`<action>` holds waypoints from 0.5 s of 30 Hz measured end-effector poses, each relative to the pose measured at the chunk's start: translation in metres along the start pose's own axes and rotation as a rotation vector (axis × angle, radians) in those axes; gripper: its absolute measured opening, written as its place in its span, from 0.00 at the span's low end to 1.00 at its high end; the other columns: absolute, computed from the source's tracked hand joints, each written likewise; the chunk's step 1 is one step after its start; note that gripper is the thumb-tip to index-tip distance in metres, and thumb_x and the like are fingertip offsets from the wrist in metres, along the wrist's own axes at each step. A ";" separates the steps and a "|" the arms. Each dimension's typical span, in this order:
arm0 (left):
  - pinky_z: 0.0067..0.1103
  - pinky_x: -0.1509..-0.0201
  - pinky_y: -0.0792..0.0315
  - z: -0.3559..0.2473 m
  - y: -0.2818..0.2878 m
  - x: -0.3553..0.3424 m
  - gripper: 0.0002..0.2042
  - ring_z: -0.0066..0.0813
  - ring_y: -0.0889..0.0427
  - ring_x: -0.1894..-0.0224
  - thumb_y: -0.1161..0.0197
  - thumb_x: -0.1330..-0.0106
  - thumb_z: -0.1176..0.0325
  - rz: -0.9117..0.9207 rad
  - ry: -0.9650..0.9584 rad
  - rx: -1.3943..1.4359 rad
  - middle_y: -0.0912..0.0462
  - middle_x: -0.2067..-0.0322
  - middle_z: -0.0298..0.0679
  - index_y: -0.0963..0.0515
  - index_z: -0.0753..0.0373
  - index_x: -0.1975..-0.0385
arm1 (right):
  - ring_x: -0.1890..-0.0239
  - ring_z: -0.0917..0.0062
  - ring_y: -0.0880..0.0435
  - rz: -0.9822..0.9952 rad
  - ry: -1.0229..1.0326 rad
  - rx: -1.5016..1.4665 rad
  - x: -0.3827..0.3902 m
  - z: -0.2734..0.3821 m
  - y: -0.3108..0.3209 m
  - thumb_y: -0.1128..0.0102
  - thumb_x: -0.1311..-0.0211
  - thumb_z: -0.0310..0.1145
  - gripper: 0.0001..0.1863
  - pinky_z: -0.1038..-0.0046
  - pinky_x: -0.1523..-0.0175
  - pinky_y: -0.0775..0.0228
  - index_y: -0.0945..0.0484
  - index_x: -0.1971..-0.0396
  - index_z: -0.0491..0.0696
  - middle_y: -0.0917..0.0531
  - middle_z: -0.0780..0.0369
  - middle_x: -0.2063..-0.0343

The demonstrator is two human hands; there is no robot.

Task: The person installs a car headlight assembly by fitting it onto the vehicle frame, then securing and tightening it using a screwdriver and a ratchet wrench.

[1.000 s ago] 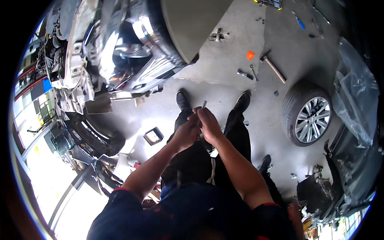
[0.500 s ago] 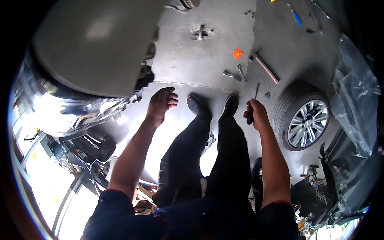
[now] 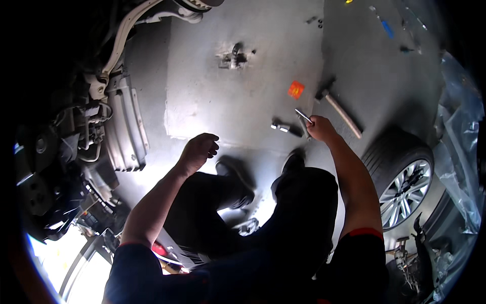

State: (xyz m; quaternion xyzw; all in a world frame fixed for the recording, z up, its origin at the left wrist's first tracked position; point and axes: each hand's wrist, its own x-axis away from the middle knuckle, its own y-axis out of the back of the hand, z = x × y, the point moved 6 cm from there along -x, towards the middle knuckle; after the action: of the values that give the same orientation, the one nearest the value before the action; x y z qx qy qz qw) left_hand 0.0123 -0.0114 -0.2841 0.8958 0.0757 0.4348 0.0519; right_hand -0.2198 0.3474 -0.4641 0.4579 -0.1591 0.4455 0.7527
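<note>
My right hand [image 3: 319,129] is closed on a screwdriver [image 3: 304,115] with a slim metal shaft, held low over the floor beside a wrench [image 3: 305,130] and a short metal tool [image 3: 281,127]. My left hand [image 3: 201,149] hangs above my left leg, fingers loosely curled and apart, with nothing visible in it. Past the right hand lie a wooden-handled hammer [image 3: 343,114] and a small orange object [image 3: 296,89].
A car's exposed suspension arm [image 3: 117,45], a ribbed metal shield [image 3: 124,121] and dark parts fill the left. A loose wheel [image 3: 405,187] and plastic sheeting [image 3: 458,137] are at the right. More tools [image 3: 387,28] lie far right on the concrete floor [image 3: 212,91].
My hands have separated, the right keeping the screwdriver. I have bent down with knees folded; the right hand has reached forward toward the tools and the car's undercarriage has come into view.
</note>
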 end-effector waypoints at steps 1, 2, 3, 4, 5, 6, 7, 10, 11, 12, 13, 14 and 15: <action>0.23 0.58 0.21 0.010 -0.008 -0.015 0.14 0.26 0.17 0.65 0.54 0.22 0.69 0.021 -0.018 -0.057 0.16 0.64 0.39 0.22 0.67 0.47 | 0.61 0.54 0.14 -0.026 0.030 0.011 -0.013 -0.005 0.010 0.42 0.40 0.39 0.13 0.58 0.54 0.23 0.17 0.66 0.46 0.14 0.51 0.67; 0.23 0.58 0.21 0.017 -0.014 -0.024 0.14 0.25 0.17 0.64 0.55 0.23 0.71 0.087 -0.005 -0.125 0.16 0.64 0.39 0.23 0.66 0.46 | 0.61 0.54 0.14 -0.047 0.039 0.026 -0.026 -0.007 0.021 0.42 0.40 0.39 0.13 0.58 0.54 0.23 0.17 0.66 0.46 0.14 0.51 0.67; 0.26 0.56 0.20 0.027 -0.012 -0.031 0.14 0.30 0.16 0.64 0.50 0.25 0.71 0.103 0.034 -0.243 0.15 0.63 0.42 0.22 0.66 0.47 | 0.60 0.54 0.14 -0.087 0.033 0.060 -0.040 -0.007 0.030 0.43 0.39 0.40 0.13 0.57 0.54 0.23 0.17 0.66 0.46 0.14 0.51 0.67; 0.28 0.55 0.21 0.026 -0.006 -0.036 0.13 0.34 0.15 0.64 0.48 0.26 0.70 0.132 -0.115 -0.514 0.14 0.63 0.44 0.22 0.65 0.47 | 0.59 0.54 0.14 -0.116 0.030 0.090 -0.053 -0.007 0.034 0.43 0.38 0.40 0.13 0.57 0.53 0.23 0.17 0.67 0.46 0.13 0.51 0.67; 0.29 0.54 0.21 0.025 0.000 -0.041 0.13 0.38 0.15 0.64 0.46 0.28 0.69 0.157 -0.267 -0.789 0.14 0.63 0.47 0.21 0.65 0.47 | 0.59 0.54 0.14 -0.128 0.043 0.101 -0.069 -0.011 0.038 0.43 0.38 0.40 0.13 0.57 0.53 0.23 0.17 0.67 0.46 0.13 0.51 0.67; 0.32 0.54 0.22 0.031 0.013 -0.047 0.14 0.44 0.15 0.64 0.43 0.30 0.68 0.118 -0.248 -0.808 0.14 0.63 0.50 0.20 0.64 0.49 | 0.58 0.53 0.15 -0.160 0.049 0.096 -0.086 -0.014 0.040 0.44 0.36 0.40 0.14 0.56 0.53 0.24 0.17 0.65 0.45 0.14 0.50 0.67; 0.33 0.55 0.22 0.028 0.023 -0.054 0.14 0.44 0.15 0.64 0.44 0.30 0.69 0.089 -0.074 -0.802 0.14 0.64 0.49 0.21 0.65 0.48 | 0.58 0.52 0.15 -0.175 0.055 0.090 -0.100 -0.019 0.036 0.45 0.35 0.41 0.15 0.55 0.52 0.24 0.17 0.64 0.45 0.14 0.50 0.66; 0.28 0.57 0.22 -0.008 0.046 -0.049 0.14 0.34 0.16 0.66 0.46 0.28 0.73 -0.180 -0.126 -0.767 0.15 0.66 0.45 0.23 0.64 0.45 | 0.55 0.50 0.16 -0.214 0.113 0.106 -0.140 -0.016 0.036 0.46 0.32 0.38 0.16 0.55 0.49 0.25 0.20 0.53 0.45 0.15 0.47 0.61; 0.26 0.58 0.22 -0.019 0.043 -0.035 0.15 0.30 0.17 0.66 0.48 0.28 0.74 -0.264 -0.080 -0.683 0.15 0.67 0.43 0.23 0.64 0.44 | 0.53 0.50 0.17 -0.241 0.190 0.124 -0.149 -0.007 0.034 0.45 0.32 0.37 0.16 0.56 0.48 0.25 0.21 0.49 0.45 0.16 0.46 0.59; 0.23 0.59 0.22 -0.020 0.040 -0.026 0.15 0.24 0.18 0.66 0.50 0.27 0.77 -0.333 -0.140 -0.520 0.16 0.66 0.40 0.24 0.64 0.44 | 0.53 0.50 0.17 -0.221 0.197 0.124 -0.162 0.000 0.031 0.45 0.32 0.37 0.16 0.56 0.48 0.25 0.21 0.49 0.45 0.16 0.46 0.59; 0.24 0.54 0.20 -0.019 0.036 -0.007 0.14 0.29 0.13 0.61 0.48 0.27 0.73 -0.325 -0.132 -0.357 0.13 0.63 0.42 0.21 0.63 0.46 | 0.52 0.51 0.18 -0.271 0.303 0.146 -0.172 0.033 0.031 0.44 0.32 0.36 0.16 0.57 0.47 0.25 0.22 0.48 0.47 0.18 0.47 0.57; 0.24 0.54 0.21 0.002 0.032 0.008 0.15 0.28 0.14 0.61 0.49 0.28 0.74 -0.271 -0.123 -0.289 0.13 0.64 0.42 0.21 0.63 0.46 | 0.50 0.52 0.18 -0.327 0.411 0.165 -0.182 0.068 0.031 0.43 0.33 0.34 0.16 0.58 0.46 0.25 0.22 0.47 0.48 0.19 0.48 0.55; 0.23 0.54 0.21 0.024 0.027 0.019 0.15 0.26 0.14 0.61 0.50 0.28 0.75 -0.214 -0.122 -0.222 0.13 0.64 0.42 0.22 0.63 0.45 | 0.49 0.53 0.19 -0.322 0.433 0.154 -0.197 0.091 0.028 0.43 0.33 0.34 0.17 0.58 0.45 0.24 0.23 0.46 0.49 0.21 0.50 0.53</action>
State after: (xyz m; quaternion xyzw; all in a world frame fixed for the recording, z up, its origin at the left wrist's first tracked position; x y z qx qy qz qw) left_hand 0.0450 -0.0347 -0.2795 0.8962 0.1190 0.3771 0.2013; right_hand -0.3355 0.1735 -0.5280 0.4274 0.1145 0.4186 0.7931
